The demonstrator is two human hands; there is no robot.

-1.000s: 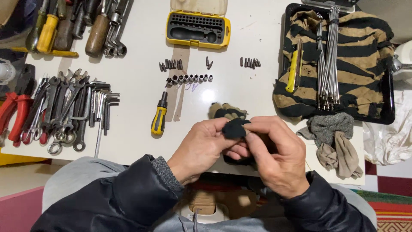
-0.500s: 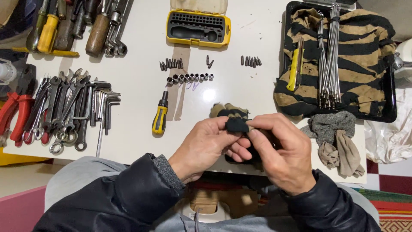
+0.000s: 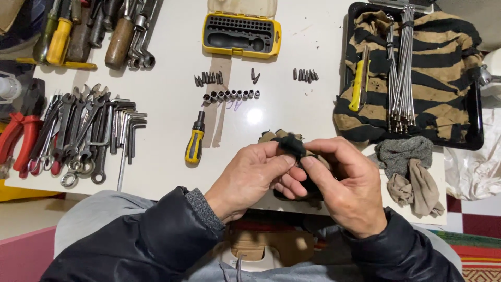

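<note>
My left hand (image 3: 253,175) and my right hand (image 3: 347,183) meet over the near edge of the white table (image 3: 167,68). Together they pinch a small black piece (image 3: 292,145) between thumbs and fingertips. Part of it is hidden by my fingers, so its exact shape is unclear. Just behind the hands lies an olive and black glove (image 3: 271,136), mostly covered. A short yellow and black screwdriver handle (image 3: 194,140) rests on the table left of my left hand.
Rows of small bits and sockets (image 3: 229,95) lie mid-table below an open yellow bit case (image 3: 241,35). Wrenches and hex keys (image 3: 88,130) and red pliers (image 3: 21,141) fill the left. A black tray (image 3: 472,125) with striped cloth, spokes and a yellow knife sits right, grey rags (image 3: 409,167) beside it.
Both hands have turned the black piece slightly between the fingertips and shifted a little; nothing on the table has moved.
</note>
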